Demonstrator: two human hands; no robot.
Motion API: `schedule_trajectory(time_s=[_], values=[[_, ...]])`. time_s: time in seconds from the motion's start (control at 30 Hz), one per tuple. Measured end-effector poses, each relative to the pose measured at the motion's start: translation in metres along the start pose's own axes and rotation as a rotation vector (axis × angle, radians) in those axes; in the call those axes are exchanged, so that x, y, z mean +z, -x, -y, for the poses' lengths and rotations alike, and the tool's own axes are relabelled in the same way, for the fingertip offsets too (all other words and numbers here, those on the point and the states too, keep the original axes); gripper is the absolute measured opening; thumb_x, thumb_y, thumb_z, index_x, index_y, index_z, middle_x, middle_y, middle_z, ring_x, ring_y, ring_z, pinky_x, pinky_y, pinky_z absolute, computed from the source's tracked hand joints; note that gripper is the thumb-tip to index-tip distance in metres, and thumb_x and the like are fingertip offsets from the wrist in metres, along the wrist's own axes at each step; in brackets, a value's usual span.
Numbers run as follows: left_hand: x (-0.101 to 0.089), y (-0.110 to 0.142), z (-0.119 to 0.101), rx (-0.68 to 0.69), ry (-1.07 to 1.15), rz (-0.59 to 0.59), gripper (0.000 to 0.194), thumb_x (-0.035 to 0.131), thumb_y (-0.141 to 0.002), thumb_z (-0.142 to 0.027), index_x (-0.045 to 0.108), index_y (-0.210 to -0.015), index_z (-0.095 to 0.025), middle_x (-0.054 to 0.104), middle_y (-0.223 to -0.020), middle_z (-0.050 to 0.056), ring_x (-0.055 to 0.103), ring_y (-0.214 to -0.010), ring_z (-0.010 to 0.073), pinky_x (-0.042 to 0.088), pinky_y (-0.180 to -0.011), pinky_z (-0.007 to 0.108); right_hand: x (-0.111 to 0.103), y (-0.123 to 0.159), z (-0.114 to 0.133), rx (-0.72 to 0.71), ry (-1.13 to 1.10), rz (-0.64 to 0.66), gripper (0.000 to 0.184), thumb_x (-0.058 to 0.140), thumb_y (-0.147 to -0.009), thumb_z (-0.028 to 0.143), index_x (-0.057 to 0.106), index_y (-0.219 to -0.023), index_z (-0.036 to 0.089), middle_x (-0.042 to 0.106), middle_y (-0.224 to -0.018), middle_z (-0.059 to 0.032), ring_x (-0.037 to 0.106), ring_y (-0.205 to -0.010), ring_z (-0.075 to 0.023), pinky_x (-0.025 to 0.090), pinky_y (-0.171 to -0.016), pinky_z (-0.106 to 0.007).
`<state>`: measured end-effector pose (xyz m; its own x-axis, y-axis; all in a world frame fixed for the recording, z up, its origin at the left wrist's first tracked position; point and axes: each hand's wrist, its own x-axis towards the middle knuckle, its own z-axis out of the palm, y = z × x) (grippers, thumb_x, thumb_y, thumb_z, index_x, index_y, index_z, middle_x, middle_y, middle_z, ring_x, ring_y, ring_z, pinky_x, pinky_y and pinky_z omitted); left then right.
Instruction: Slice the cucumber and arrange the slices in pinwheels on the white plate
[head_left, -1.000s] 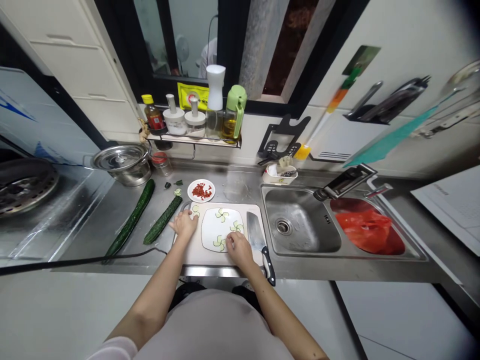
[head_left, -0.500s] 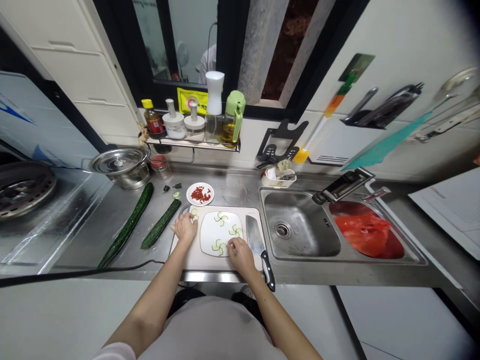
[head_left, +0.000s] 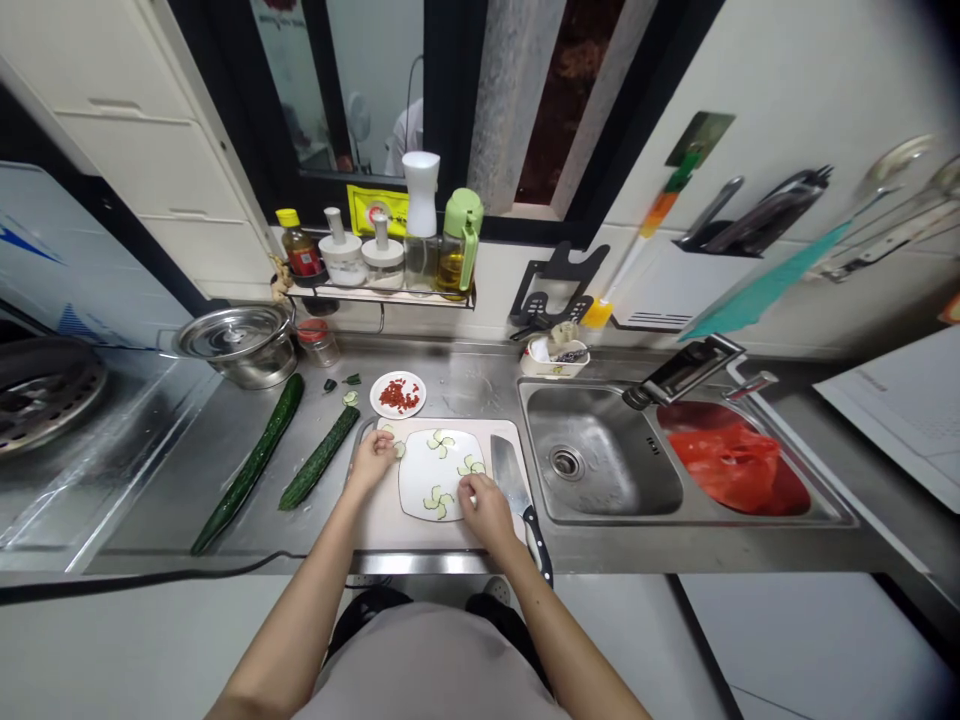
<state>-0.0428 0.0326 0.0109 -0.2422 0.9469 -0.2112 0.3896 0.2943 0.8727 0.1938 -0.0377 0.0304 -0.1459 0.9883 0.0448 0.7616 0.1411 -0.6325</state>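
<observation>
A white square plate (head_left: 420, 492) lies on a pale cutting board (head_left: 375, 530). Thin cucumber slices form pinwheels on it: one at the top (head_left: 440, 443), one at the bottom (head_left: 435, 502), one on the right (head_left: 471, 466). Over the board's left side, my left hand (head_left: 372, 462) has its fingertips closed at a cucumber slice (head_left: 400, 450) beside the plate. My right hand (head_left: 487, 512) rests at the plate's right edge, fingers curled together just below the right pinwheel; anything between them is hidden. A kitchen knife (head_left: 510, 475) lies right of the plate, its black handle past the board's edge.
Two cucumbers, one whole (head_left: 251, 470) and one cut (head_left: 321, 460), lie on the steel counter at left. Behind the board sits a small plate of chopped red pieces (head_left: 384, 408). A lidded pot (head_left: 259, 355) stands back left; a double sink (head_left: 600, 450) is at right.
My left hand has shifted slightly up and right, and a cucumber slice now shows at its fingertips, nearer the plate. My right hand stays by the plate's right edge. The camera view has shifted a little.
</observation>
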Motion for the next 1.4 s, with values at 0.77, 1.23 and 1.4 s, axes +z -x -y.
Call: schedule_trajectory(time_s=[0.77,1.23,1.4], values=[[-0.015,0.045,-0.051,-0.07,0.373,0.307,0.049,0.063,-0.069,-0.061,0.06,-0.094,-0.018,0.061,-0.065,0.0,0.052,-0.059,0.012,0.034,-0.056,0.023,-0.009,-0.064,0.06,-0.182,-0.401,0.097,0.01,0.053,-0.084,0.022,0.061,-0.078,0.019,0.064,-0.079,-0.0001,0.057,-0.079,-0.0144,0.042,-0.074,-0.026],[-0.015,0.047,-0.054,-0.295,0.556,0.403,0.055,0.074,-0.063,-0.042,0.061,-0.111,-0.02,0.059,-0.068,-0.003,0.045,-0.053,0.0057,0.02,-0.047,0.019,-0.02,-0.066,0.062,-0.356,-0.264,0.144,0.008,0.054,-0.088,0.02,0.061,-0.083,0.02,0.063,-0.091,-0.0017,0.054,-0.092,-0.0161,0.038,-0.086,-0.029],[-0.017,0.048,-0.056,-0.254,0.507,0.361,0.052,0.073,-0.061,-0.038,0.063,-0.109,-0.021,0.056,-0.062,-0.005,0.047,-0.055,0.0075,0.022,-0.049,0.02,-0.02,-0.064,0.062,-0.39,-0.274,0.165,0.005,0.056,-0.087,0.021,0.061,-0.088,0.021,0.061,-0.094,-0.002,0.052,-0.096,-0.0167,0.038,-0.087,-0.03]])
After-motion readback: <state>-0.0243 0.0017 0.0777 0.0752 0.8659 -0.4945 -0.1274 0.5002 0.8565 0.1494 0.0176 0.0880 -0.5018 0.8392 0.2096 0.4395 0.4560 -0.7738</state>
